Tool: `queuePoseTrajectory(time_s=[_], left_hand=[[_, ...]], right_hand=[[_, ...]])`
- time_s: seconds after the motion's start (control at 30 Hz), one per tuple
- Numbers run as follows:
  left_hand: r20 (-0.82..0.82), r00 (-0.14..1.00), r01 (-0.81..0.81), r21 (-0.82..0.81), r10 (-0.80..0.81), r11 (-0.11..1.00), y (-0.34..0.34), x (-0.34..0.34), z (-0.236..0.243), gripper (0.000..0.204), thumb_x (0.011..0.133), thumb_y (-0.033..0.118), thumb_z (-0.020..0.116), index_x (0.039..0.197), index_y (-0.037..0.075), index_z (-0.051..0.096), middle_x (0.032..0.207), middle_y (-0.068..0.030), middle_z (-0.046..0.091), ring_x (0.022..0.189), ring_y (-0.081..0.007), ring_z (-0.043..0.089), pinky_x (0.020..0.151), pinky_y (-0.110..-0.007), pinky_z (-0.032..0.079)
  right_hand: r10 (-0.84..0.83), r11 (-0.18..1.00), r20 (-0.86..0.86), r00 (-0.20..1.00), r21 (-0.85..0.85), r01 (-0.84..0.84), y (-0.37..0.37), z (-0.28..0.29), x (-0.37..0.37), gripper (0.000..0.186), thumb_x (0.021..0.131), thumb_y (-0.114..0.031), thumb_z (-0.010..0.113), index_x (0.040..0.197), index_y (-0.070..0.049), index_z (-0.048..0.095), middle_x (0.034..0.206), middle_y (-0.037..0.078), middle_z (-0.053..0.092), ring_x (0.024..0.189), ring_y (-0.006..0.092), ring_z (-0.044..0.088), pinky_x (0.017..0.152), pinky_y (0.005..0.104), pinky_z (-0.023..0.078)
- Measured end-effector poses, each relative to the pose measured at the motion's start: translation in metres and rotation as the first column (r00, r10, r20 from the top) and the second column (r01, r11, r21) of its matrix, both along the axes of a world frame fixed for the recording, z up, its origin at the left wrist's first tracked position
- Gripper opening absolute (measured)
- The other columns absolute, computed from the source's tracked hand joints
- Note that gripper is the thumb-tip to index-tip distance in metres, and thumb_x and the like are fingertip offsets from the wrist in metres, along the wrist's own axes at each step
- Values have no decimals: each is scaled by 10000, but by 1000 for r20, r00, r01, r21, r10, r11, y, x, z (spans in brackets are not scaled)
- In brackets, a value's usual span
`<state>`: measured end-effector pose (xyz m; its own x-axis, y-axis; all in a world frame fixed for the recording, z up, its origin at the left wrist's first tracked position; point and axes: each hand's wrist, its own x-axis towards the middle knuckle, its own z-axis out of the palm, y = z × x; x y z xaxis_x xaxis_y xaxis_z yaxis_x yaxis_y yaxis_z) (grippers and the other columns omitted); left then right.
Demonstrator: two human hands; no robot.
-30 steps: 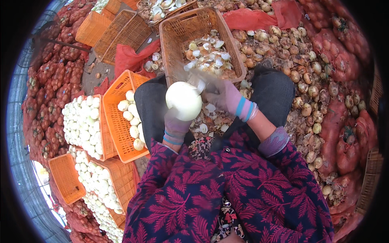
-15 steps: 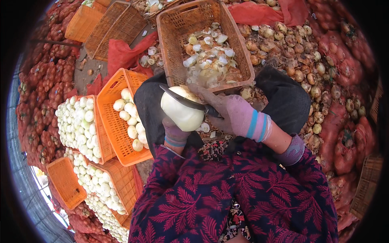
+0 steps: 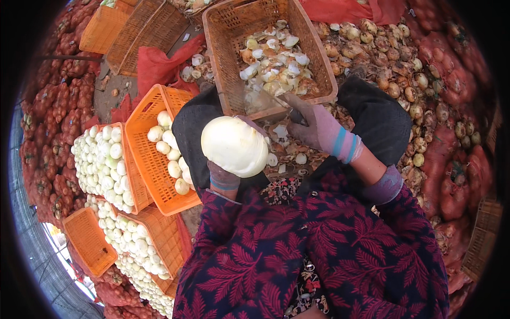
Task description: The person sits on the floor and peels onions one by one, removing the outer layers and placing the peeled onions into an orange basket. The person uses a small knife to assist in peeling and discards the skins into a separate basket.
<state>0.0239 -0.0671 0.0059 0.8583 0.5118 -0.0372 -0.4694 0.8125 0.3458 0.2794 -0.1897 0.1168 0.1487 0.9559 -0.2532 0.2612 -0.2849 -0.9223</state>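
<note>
A large, pale peeled onion point(image 3: 234, 147) sits over my lap, gripped from beneath by my gloved left hand point(image 3: 223, 176). The onion hides most of those fingers. In its purple glove with blue bands, my right hand point(image 3: 316, 127) is closed around a knife point(image 3: 296, 116), apart from the onion. The knife's blade points up and left over the near rim of an orange crate point(image 3: 324, 69), and looks blurred. Onion peels and cut scraps point(image 3: 279, 66) lie inside that crate.
At my left, a bright orange crate point(image 3: 139, 154) holds several peeled onions. Beyond it stand crates heaped with peeled onions point(image 3: 109, 159). Unpeeled onions point(image 3: 393, 58) cover the ground at right, beside red mesh sacks point(image 3: 451, 186). A small orange crate point(image 3: 90, 242) sits at far left.
The knife has come off the onion; my right hand has moved right with it toward the scrap crate. My left hand has turned the onion, showing its smooth pale side.
</note>
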Motion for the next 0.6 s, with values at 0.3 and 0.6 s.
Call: queuePoseTrajectory(time_s=[0.3, 0.6], left_hand=[[-160, 936, -292, 140, 313, 946, 8, -8, 47, 941, 831, 547, 730, 1546, 47, 374, 1524, -172, 474, 1399, -373, 464, 1163, -556, 407], [-538, 372, -362, 666, 756, 653, 61, -252, 79, 861, 873, 410, 699, 1547, -5, 360, 1487, -180, 479, 1331, -340, 507, 1160, -512, 408]], right_hand=[[96, 995, 14, 995, 16, -96, 14, 20, -17, 789, 913, -249, 684, 1592, -67, 325, 960, 276, 718, 885, 472, 698, 793, 507, 554], [-117, 991, 146, 982, 84, 105, 21, 24, 161, 715, 885, -138, 686, 1554, -77, 441, 773, 155, 684, 676, 209, 670, 621, 366, 541]])
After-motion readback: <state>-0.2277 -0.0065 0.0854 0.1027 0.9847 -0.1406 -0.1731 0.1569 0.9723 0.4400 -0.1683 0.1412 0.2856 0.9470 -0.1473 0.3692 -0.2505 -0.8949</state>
